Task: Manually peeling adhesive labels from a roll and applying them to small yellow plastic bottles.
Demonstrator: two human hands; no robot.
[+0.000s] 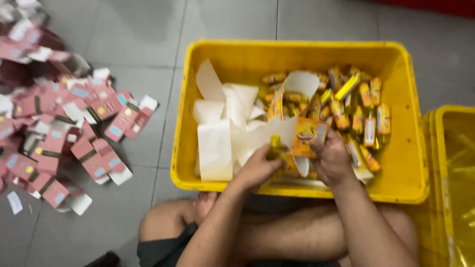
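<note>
My left hand (257, 168) grips a small bottle with a yellow cap (275, 144) over the near wall of a yellow crate (297, 52). My right hand (332, 159) pinches an orange-and-yellow label (307, 134) on a white backing strip (257, 136) that trails left into the crate. The label sits just beside the bottle; whether it touches the bottle I cannot tell. Several labelled small bottles (366, 123) lie heaped in the crate's right half. Curls of white backing paper (217, 123) fill its left half.
A heap of flattened pink cartons (64, 133) covers the grey tiled floor at left. A second yellow crate (457, 178) stands at the right edge. My bent legs (277, 232) sit against the crate's near side.
</note>
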